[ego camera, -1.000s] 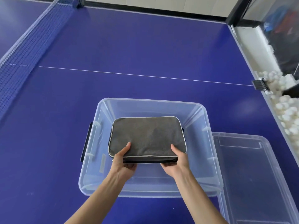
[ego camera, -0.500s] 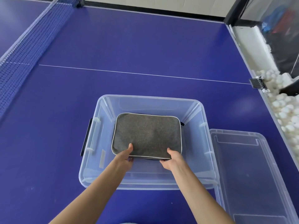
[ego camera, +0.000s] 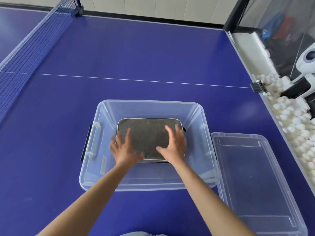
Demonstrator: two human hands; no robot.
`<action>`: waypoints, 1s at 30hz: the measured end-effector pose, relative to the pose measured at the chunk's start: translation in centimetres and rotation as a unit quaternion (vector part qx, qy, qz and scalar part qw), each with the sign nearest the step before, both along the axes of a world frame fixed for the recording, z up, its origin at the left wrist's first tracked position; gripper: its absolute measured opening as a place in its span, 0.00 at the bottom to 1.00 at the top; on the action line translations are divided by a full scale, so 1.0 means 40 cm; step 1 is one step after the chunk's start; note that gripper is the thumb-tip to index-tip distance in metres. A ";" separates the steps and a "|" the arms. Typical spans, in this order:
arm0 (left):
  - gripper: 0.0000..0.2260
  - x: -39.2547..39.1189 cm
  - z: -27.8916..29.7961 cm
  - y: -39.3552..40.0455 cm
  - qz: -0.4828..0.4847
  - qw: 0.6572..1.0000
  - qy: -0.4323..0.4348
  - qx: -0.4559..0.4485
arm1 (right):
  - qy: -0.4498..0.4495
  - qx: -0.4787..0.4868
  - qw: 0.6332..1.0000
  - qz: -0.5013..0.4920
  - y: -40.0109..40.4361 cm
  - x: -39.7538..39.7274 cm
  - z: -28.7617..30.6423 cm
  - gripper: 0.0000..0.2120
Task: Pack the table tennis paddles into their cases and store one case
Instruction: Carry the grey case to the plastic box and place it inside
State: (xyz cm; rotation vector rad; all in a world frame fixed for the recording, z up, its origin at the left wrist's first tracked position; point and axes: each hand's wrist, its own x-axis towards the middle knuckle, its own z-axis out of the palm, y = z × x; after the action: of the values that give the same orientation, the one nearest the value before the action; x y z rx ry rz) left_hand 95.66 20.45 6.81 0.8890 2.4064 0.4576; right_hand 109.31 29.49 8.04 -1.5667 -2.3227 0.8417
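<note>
**Paddle case lying in the clear bin**

We see the grey paddle case (ego camera: pixel 146 133) lying flat on the floor of the clear plastic storage bin (ego camera: pixel 148 103), which sits on the blue table tennis table (ego camera: pixel 136 53). The case has a pale piped edge and lies toward the middle of the bin, its long side running left to right.

Both our hands reach into the bin from the near side. Our left hand (ego camera: pixel 123 148) is over the near-left corner of the case, fingers spread and straight, gripping nothing. Our right hand (ego camera: pixel 173 144) is over the near-right part of the case, fingers likewise spread, thumb pointing left. Both hands are blurred, so we cannot tell whether the palms touch the fabric or hang just above it.

The bin's clear lid (ego camera: pixel 255 181) lies flat on the table just right of the bin. The net (ego camera: pixel 25 53) runs along the far left. Beyond the table's right edge lies a heap of white balls (ego camera: pixel 296 126).
</note>
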 end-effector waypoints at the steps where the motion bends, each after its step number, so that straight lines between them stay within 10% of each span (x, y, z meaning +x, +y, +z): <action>1: 0.55 -0.008 -0.006 0.005 -0.128 0.989 0.064 -0.046 | -0.065 -0.006 0.994 0.088 0.002 0.002 -0.012 0.45; 5: 0.55 -0.026 -0.055 0.015 -0.307 0.927 0.188 -0.106 | -0.228 0.058 0.935 0.267 0.021 0.032 -0.079 0.54; 30: 0.54 0.030 -0.099 -0.107 -0.342 0.909 0.226 -0.079 | -0.237 0.074 0.933 0.261 -0.110 0.118 -0.107 0.52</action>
State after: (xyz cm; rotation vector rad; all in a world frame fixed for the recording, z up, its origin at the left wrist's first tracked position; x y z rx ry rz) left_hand 96.86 16.19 2.86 1.8116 2.2462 -0.2373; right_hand 114.01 25.09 3.74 -1.1961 -3.1447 0.3758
